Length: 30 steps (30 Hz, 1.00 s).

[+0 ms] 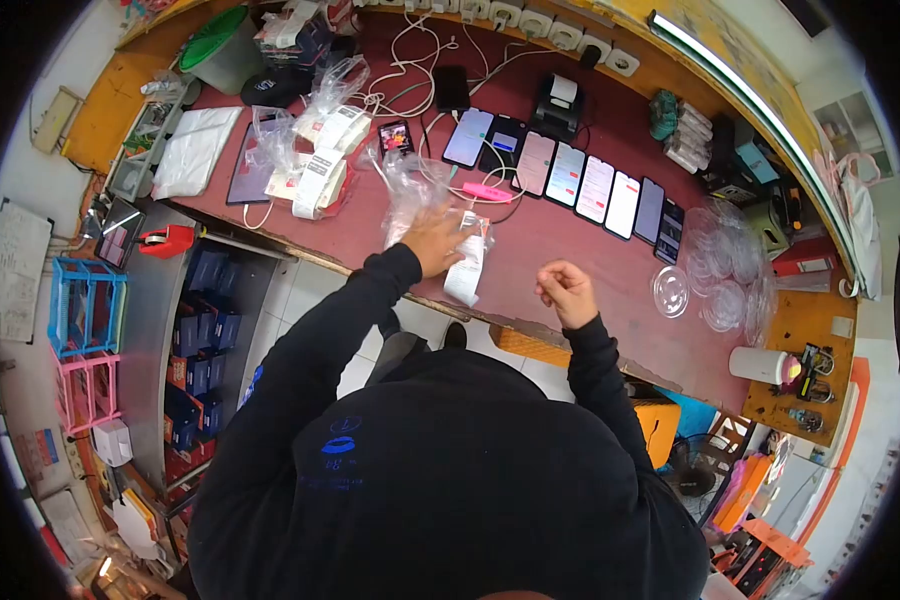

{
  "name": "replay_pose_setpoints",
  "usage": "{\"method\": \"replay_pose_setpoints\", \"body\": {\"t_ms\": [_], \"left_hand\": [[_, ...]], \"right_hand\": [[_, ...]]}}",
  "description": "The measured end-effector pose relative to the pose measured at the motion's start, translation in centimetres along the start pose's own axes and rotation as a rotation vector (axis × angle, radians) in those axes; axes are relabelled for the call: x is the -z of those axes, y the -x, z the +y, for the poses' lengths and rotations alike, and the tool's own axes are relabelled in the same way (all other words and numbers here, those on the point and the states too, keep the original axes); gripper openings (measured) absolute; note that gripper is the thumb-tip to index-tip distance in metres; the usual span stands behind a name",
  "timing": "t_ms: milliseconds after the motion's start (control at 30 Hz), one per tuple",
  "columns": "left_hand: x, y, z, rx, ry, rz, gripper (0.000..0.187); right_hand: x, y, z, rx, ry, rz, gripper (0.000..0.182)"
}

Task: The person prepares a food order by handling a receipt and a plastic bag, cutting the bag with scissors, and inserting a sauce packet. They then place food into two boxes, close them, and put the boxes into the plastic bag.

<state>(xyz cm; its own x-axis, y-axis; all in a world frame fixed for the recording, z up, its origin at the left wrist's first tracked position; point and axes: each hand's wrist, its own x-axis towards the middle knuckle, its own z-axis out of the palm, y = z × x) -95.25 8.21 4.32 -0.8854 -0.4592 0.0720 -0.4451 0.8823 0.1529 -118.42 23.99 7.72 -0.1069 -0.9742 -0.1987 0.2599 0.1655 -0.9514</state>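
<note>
My left hand (435, 242) lies flat with fingers spread on a clear plastic bag (410, 190) at the middle of the table. Partly beside and under its fingertips is a packet with a white printed receipt (465, 270), which hangs toward the front edge. My right hand (568, 292) is held over the table to the right of the receipt, its fingers curled and pinched together. Whatever may be between those fingers is too small to make out. A pink highlighter (487, 191) lies just beyond the packet.
Several phones (595, 188) lie in a row behind, with charging cables (410, 100) and a small receipt printer (560, 105). On the left are bagged packets with receipts (320, 180) and a tablet (252, 160). Clear plastic lids (670, 291) sit at the right.
</note>
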Motion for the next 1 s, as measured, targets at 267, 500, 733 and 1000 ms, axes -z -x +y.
{"method": "replay_pose_setpoints", "body": {"t_ms": [267,500,733,1000], "left_hand": [[-1.4,-0.8,-2.6,0.091,0.039,-0.149,0.073],[-2.2,-0.7,-2.8,0.097,0.027,-0.132,0.08],[-1.7,-0.9,-2.2,0.177,0.079,-0.205,0.083],[-1.3,-0.8,-2.1,0.172,0.099,-0.227,0.089]], "right_hand": [[-4.0,-7.5,3.5,-0.015,0.304,-0.246,0.01],[-8.0,-12.0,7.5,0.099,1.22,-0.108,0.041],[-7.0,-9.9,5.1,-0.154,1.363,0.011,0.063],[-1.2,-9.5,9.0,-0.18,1.373,0.083,0.047]]}}
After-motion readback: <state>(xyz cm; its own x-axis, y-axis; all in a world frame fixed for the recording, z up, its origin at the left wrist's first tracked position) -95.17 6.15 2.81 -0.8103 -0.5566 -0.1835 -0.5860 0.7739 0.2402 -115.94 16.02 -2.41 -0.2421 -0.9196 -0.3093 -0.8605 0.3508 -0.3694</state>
